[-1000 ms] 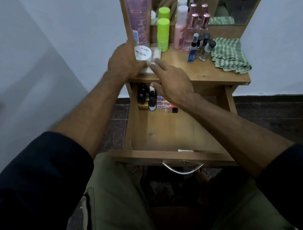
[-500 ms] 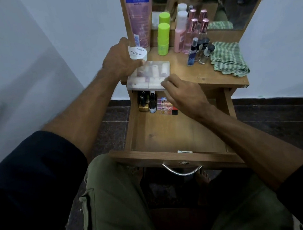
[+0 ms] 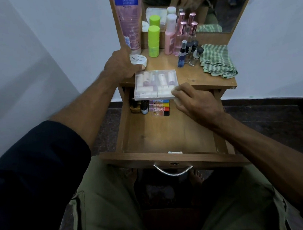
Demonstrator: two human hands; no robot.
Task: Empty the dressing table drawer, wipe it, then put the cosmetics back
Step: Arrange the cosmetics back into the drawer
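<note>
Two hands busy: left hand (image 3: 120,65) grips nail-polish jar (image 3: 138,59), right hand (image 3: 196,101) pinches clear pouch (image 3: 155,84) over half-refilled drawer (image 3: 166,131), bottles (image 3: 187,53) left.

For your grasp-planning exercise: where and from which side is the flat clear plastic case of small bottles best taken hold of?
Pinch the flat clear plastic case at its near edge, which overhangs the wooden tabletop above the open drawer. Come from the front, thumb on top, fingers beneath: it lies too flat elsewhere.
</note>
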